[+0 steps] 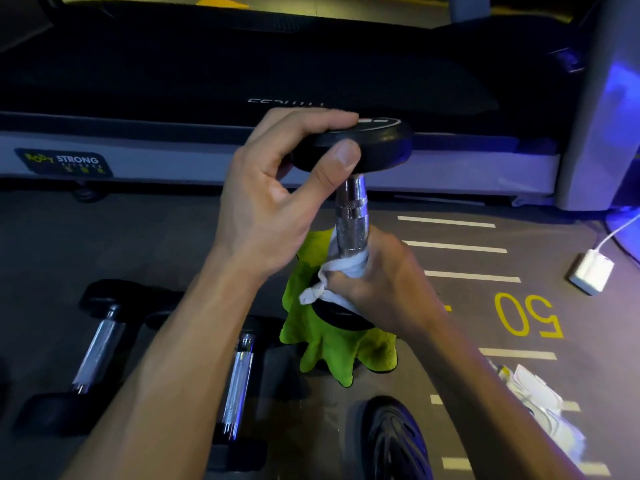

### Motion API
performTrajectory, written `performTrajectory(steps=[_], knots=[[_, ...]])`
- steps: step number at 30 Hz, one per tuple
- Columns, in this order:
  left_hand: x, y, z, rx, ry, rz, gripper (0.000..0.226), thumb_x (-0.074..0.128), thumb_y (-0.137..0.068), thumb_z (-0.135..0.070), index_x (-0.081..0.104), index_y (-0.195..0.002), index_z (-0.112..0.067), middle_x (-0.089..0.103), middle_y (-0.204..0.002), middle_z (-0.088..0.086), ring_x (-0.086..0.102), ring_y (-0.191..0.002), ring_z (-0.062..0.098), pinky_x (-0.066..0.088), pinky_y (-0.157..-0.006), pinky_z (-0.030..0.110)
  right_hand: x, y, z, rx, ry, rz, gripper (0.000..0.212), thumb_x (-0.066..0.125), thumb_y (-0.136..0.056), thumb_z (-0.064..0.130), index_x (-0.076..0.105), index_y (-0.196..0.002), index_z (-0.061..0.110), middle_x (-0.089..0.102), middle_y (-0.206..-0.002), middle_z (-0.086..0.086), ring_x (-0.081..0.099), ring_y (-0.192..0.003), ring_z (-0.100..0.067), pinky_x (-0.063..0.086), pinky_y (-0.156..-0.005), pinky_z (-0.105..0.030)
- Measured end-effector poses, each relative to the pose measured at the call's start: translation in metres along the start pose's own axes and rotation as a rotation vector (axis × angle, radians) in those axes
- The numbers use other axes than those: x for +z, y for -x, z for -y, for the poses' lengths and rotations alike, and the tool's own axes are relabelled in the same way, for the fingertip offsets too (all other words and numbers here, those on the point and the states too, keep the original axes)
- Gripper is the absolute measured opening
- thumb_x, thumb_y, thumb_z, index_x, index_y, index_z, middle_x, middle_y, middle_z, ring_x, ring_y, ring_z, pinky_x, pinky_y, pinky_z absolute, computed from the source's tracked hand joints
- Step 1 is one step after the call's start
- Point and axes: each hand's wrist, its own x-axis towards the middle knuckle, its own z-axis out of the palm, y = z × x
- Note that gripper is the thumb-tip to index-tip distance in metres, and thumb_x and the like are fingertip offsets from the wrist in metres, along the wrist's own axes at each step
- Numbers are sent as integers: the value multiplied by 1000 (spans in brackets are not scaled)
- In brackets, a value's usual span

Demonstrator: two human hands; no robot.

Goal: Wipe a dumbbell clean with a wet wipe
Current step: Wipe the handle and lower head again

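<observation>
My left hand (277, 188) grips the top of the upright dumbbell (349, 216). My right hand (388, 289) clamps the wet wipe (332, 275) round its handle.

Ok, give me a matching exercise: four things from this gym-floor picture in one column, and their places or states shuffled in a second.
Things
1. white wet wipe
2. lime-green cloth
3. black dumbbell with chrome handle
4. white charger block

States
A. lying on the floor at right
B. standing upright on end
C. wrapped round the handle
D. spread under the lower head

Pairs: 1-C, 2-D, 3-B, 4-A
</observation>
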Motion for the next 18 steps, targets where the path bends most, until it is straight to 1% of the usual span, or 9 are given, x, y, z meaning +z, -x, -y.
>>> performTrajectory(steps=[3,5,7,9,12,14,15,17,18], knots=[[0,2,0,14,29,18,19,66,-100,-29,67,-120,-28,64,-120,-6,64,-118,10,51,-99,26,-8,10,-11,-40,-106,91,24,71,-81,34,63,-100,21,67,-85,12,64,-80,-5,48,-71,-24],[2,4,-1,31,58,46,20,67,-100,-28,67,-120,-27,64,-123,-6,64,-122,15,54,-103,38,-15,18,-17,-88,-224,165,30,68,-80,24,64,-110,19,67,-89,13,63,-81,-3,47,-74,-20],[6,6,-2,54,52,75,21,68,-100,-25,68,-121,-22,64,-126,-2,62,-126,16,54,-104,45,-25,20,-25,-90,-358,271,33,65,-80,10,65,-113,17,69,-85,14,62,-78,-1,47,-73,-16],[11,7,-4,73,39,97,23,70,-99,-23,69,-122,-17,65,-128,3,61,-128,18,52,-107,49,-33,17,-33,-49,-454,348,26,63,-81,3,65,-103,17,68,-77,15,60,-71,2,47,-68,-13],[15,5,-5,72,54,106,24,70,-99,-22,69,-122,-16,65,-127,4,61,-128,19,50,-109,52,-42,6,-48,3,-515,403,1,64,-85,6,65,-86,6,65,-72,6,57,-65,-5,46,-62,-17],[15,2,-3,61,62,103,23,69,-99,-22,69,-121,-16,65,-126,2,61,-127,17,51,-108,49,-45,-4,-54,-9,-491,406,16,72,-85,16,67,-77,4,65,-71,-2,58,-63,-12,47,-60,-22],[15,1,-3,57,67,104,22,69,-100,-22,68,-121,-16,65,-126,1,62,-126,16,52,-107,48,-46,-7,-56,-9,-507,404,17,74,-83,16,67,-75,3,67,-70,0,60,-62,-11,48,-60,-21],[16,-1,-2,50,77,106,21,67,-100,-22,67,-120,-18,64,-126,0,62,-125,16,53,-107,44,-43,-10,-59,-17,-575,381,10,74,-79,12,69,-78,3,72,-69,5,65,-60,-4,51,-60,-18],[16,-1,-1,46,83,107,21,67,-100,-23,67,-121,-19,64,-126,1,62,-126,16,53,-106,42,-39,-10,-60,-16,-597,337,9,74,-77,18,73,-77,9,72,-68,6,65,-60,-3,51,-59,-18]])
